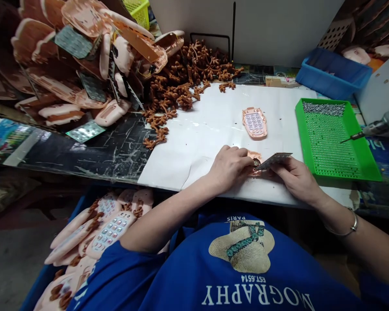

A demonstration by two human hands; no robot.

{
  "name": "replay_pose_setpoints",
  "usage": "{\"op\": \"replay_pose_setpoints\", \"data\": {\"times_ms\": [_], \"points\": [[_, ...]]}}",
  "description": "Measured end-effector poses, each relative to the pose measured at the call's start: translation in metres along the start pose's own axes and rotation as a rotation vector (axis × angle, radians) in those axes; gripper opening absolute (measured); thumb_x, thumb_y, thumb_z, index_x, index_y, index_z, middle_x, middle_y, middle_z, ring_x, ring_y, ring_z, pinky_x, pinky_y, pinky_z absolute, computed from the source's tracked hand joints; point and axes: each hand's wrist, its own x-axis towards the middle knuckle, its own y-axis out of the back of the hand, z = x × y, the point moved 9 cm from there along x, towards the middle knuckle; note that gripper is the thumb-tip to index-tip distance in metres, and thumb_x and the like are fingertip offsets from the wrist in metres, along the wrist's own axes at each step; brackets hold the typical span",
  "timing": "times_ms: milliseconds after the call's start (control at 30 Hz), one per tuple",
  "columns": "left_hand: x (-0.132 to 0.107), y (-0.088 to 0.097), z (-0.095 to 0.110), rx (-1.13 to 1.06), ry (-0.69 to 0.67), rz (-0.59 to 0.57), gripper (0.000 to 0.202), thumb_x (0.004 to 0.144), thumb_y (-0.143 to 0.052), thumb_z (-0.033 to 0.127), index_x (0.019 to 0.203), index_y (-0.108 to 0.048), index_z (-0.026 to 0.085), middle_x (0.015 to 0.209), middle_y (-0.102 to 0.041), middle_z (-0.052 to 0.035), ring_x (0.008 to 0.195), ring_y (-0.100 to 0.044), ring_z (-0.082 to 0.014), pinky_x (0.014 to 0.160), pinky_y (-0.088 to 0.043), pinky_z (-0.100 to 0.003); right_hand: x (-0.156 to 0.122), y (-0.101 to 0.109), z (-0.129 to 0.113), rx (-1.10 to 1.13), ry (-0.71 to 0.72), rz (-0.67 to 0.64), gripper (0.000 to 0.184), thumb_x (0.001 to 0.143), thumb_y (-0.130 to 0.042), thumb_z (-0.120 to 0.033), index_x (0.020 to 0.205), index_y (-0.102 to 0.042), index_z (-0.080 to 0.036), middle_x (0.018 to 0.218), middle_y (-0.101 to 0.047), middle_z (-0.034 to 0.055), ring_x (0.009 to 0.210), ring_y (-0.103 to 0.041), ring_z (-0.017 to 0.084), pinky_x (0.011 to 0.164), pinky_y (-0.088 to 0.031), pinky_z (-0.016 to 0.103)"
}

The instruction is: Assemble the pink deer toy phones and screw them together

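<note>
My left hand [229, 166] lies curled over a pink plastic shell [254, 158] on the white work sheet [207, 129], pressing it down near the front edge. My right hand [294, 176] pinches a thin grey circuit board [274, 160] and holds it tilted over that shell. A second pink shell with a keypad [254, 122] lies face up a little farther back on the sheet.
A heap of pink shells and grey boards [84, 56] fills the back left, beside a pile of brown rubber parts [181, 82]. A green screw tray [332, 138] sits right, an electric screwdriver [372, 128] over it. A blue bin [333, 73] stands behind. Assembled pink pieces [97, 233] lie below.
</note>
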Motion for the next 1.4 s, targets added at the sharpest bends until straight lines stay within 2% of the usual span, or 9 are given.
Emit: {"op": "replay_pose_setpoints", "data": {"times_ms": [200,500,600,700,800,867,1200,1333,1400], "points": [[-0.008,0.003,0.010,0.058,-0.160,-0.007,0.028,0.100,-0.048,0.035,0.094,-0.071,0.019,0.092,-0.064,-0.0058,0.086,-0.057,-0.0191,0.077,-0.036,-0.032,0.001,-0.001,0.008,0.095,-0.095,-0.013,0.032,0.086,-0.066,-0.049,0.096,-0.069,-0.019,0.077,-0.072,0.0018,0.065,-0.067,0.014,0.065,-0.061,0.028],[-0.006,-0.001,0.003,-0.003,-0.115,0.040,0.023,0.099,-0.052,0.032,0.095,-0.072,0.020,0.089,-0.065,-0.0046,0.083,-0.057,-0.0182,0.075,-0.036,-0.032,0.002,-0.002,0.011,0.154,-0.089,-0.027,0.031,0.087,-0.067,-0.048,0.100,-0.069,-0.020,0.079,-0.072,0.0007,0.067,-0.067,0.013,0.066,-0.060,0.028],[-0.003,0.001,-0.001,-0.081,-0.049,0.022,0.019,0.097,-0.056,0.029,0.098,-0.073,0.020,0.090,-0.066,-0.0041,0.085,-0.059,-0.0180,0.075,-0.035,-0.032,0.001,0.000,0.000,0.049,0.033,-0.032,0.022,0.092,-0.063,-0.041,0.097,-0.070,-0.021,0.084,-0.072,0.0016,0.074,-0.067,0.014,0.073,-0.059,0.029],[0.002,0.001,-0.004,-0.132,0.041,-0.018,0.015,0.093,-0.061,0.026,0.090,-0.074,0.019,0.086,-0.067,-0.0025,0.084,-0.060,-0.0173,0.075,-0.033,-0.032,-0.004,-0.002,-0.023,-0.088,0.303,-0.074,0.012,0.095,-0.059,-0.027,0.099,-0.069,-0.023,0.093,-0.071,0.0021,0.084,-0.068,0.014,0.081,-0.057,0.028],[0.007,0.000,-0.005,-0.151,0.103,-0.064,0.012,0.089,-0.064,0.022,0.082,-0.072,0.018,0.083,-0.068,-0.0008,0.082,-0.061,-0.0165,0.074,-0.031,-0.032,-0.016,-0.008,-0.043,-0.206,0.588,-0.158,0.019,0.094,-0.055,-0.016,0.109,-0.064,-0.023,0.102,-0.070,0.0049,0.095,-0.068,0.014,0.086,-0.056,0.027],[0.008,0.000,-0.005,-0.156,0.114,-0.080,0.012,0.089,-0.063,0.021,0.081,-0.072,0.019,0.083,-0.069,-0.0004,0.083,-0.061,-0.0166,0.073,-0.030,-0.032,-0.020,-0.011,-0.049,-0.279,0.694,-0.194,0.024,0.093,-0.053,-0.012,0.114,-0.061,-0.022,0.108,-0.069,0.0074,0.099,-0.068,0.015,0.087,-0.057,0.028],[0.002,-0.002,-0.004,-0.093,0.042,-0.063,0.015,0.094,-0.061,0.030,0.097,-0.075,0.024,0.086,-0.067,-0.0021,0.084,-0.058,-0.0179,0.075,-0.030,-0.033,-0.028,-0.020,-0.055,-0.499,0.877,-0.242,0.027,0.094,-0.050,-0.011,0.119,-0.058,-0.016,0.112,-0.069,0.0147,0.104,-0.067,0.020,0.088,-0.059,0.033],[-0.002,-0.005,0.004,-0.026,-0.079,-0.085,0.021,0.098,-0.055,0.033,0.101,-0.074,0.026,0.090,-0.066,-0.0038,0.086,-0.055,-0.0184,0.077,-0.033,-0.033,-0.029,-0.019,-0.053,-0.486,0.848,-0.234,0.026,0.094,-0.049,-0.013,0.118,-0.058,-0.018,0.111,-0.070,0.0126,0.103,-0.068,0.020,0.086,-0.059,0.033],[-0.003,-0.006,0.005,-0.034,-0.106,-0.089,0.024,0.100,-0.051,0.035,0.103,-0.073,0.025,0.090,-0.066,-0.0045,0.088,-0.056,-0.0189,0.079,-0.036,-0.032,-0.022,-0.017,-0.050,-0.427,0.746,-0.227,0.021,0.095,-0.051,-0.016,0.113,-0.060,-0.020,0.105,-0.071,0.0090,0.096,-0.069,0.019,0.082,-0.059,0.032]]}}
